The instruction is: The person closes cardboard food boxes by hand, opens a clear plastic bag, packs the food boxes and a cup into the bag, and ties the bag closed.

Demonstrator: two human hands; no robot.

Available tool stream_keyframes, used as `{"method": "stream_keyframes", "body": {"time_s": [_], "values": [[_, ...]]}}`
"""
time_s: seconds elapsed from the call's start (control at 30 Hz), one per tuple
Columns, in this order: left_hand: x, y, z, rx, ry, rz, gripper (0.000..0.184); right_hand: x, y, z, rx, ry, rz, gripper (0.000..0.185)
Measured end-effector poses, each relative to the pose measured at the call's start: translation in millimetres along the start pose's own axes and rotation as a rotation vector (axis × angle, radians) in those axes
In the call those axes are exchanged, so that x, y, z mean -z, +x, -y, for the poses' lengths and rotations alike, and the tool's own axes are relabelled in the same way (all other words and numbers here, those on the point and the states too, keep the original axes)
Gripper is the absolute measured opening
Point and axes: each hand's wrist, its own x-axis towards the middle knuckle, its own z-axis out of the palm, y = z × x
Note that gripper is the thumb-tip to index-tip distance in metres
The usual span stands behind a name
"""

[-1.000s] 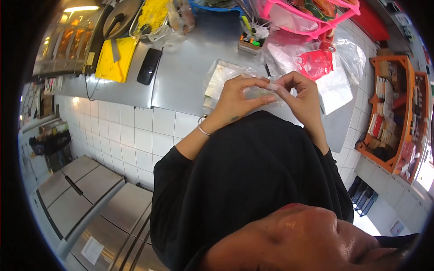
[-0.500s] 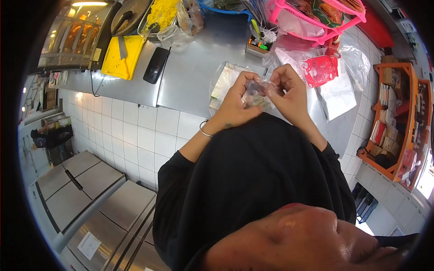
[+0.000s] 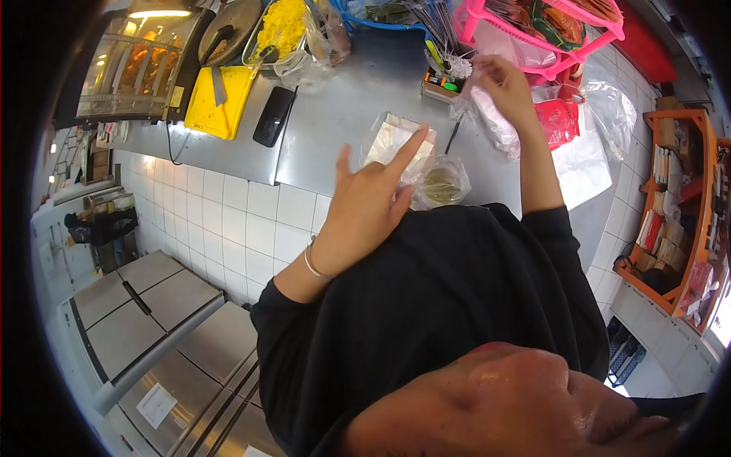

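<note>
My left hand is spread open with nothing in it, over the near edge of the steel table. Beside its thumb lies a clear plastic bag with something greenish inside. Just beyond my fingers, a pale paper packet sits in clear plastic. My right hand is farther out, its fingers curled together beside the small box of pens and above a white plastic bundle. What those fingers hold, if anything, is too small to tell.
A pink basket and a red packet are at the right. On the left are a black phone, a yellow board with a knife, a tray of yellow food and a glass display case. A blue basket stands at the back.
My hands were together at the clear bag and have parted. The bag now lies on the table, my left hand has opened out, and my right hand has moved forward to the pen box.
</note>
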Motion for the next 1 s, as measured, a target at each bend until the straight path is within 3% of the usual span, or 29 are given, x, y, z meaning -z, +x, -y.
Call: {"method": "stream_keyframes", "body": {"time_s": [0.03,0.1,0.2,0.3,0.4,0.6,0.7,0.83,0.93,1.0], "values": [[0.0,-1.5,-3.3,-0.038,0.04,-0.051,0.077,-0.7,12.8,-22.1,-0.066,-0.099,-0.158,0.033],[0.4,-1.8,-7.8,-0.115,0.119,-0.158,0.08,-4.5,31.6,-36.0,-0.121,-0.131,-0.162,0.031],[-8.0,7.9,7.1,-0.262,-0.147,-0.064,0.071,-16.3,48.5,-54.8,-0.115,-0.228,-0.2,0.029],[-18.1,10.6,5.7,0.053,-1.273,0.139,0.053,-28.4,54.0,-71.8,-0.035,-0.316,-0.301,0.025],[-30.0,12.6,16.5,0.004,-1.404,0.245,0.041,-31.2,57.4,-75.8,-0.039,-0.314,-0.295,0.022],[-12.6,16.8,25.7,-0.136,-1.285,0.565,0.042,-30.4,51.3,-63.8,0.097,-0.501,-0.32,0.016],[-18.0,22.6,42.8,-0.184,-1.602,0.655,0.05,-22.8,47.0,-48.8,0.214,-0.686,-0.368,0.015],[-17.0,25.8,47.7,-0.013,-1.807,0.588,0.073,2.6,33.3,-20.1,0.209,-0.804,-0.429,0.011],[-27.9,28.2,43.3,-0.012,-1.754,0.405,0.085,28.0,17.9,-16.4,0.268,-0.571,-0.495,0.012],[-50.5,36.0,50.3,-0.046,-1.657,0.239,0.091,37.2,-3.5,9.5,0.134,-0.349,-0.461,0.012]]}}
